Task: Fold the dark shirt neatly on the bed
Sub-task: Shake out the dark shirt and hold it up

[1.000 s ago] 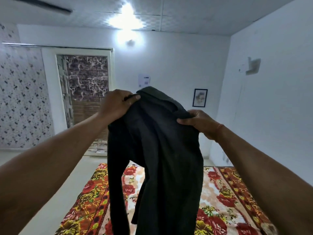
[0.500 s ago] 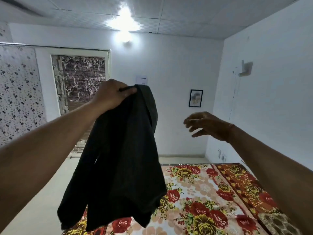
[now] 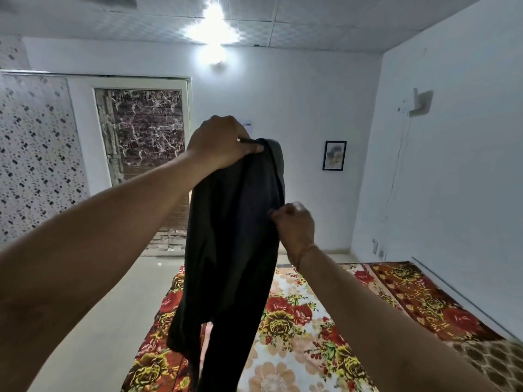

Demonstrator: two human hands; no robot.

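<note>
Dangling at centre frame, above the bed (image 3: 311, 321): the dark shirt (image 3: 235, 250), bunched lengthwise, with its lower end running off the bottom edge. Clamped at its top by the left hand (image 3: 220, 142), upper centre, thumb pressed over a gathered fold. Pinched along its right edge, about mid-height, by the right hand (image 3: 294, 224), fingers curled in. Slightly blurred there, so impossible to tell whether seam or sleeve.

Judged soft, light and limp. No stiffness to keep a shape, likely to sag and twist wherever unsupported. Not fragile, and unlikely to slide out of a firm pinch. Best taken at the shoulders or collar seam, one point per hand, and spread wide to let the body drop flat before laying down. Risk of creases or a trapped sleeve if lowered while bunched.

Lower centre to lower right: bed under a floral red, yellow and cream cover. Contact with the shirt impossible to tell. Pale floor (image 3: 113, 306) at lower left. Patterned door (image 3: 141, 137) at centre left, small framed picture (image 3: 334, 155) at centre right, ceiling light (image 3: 213, 26) at top centre. No containers in view.
</note>
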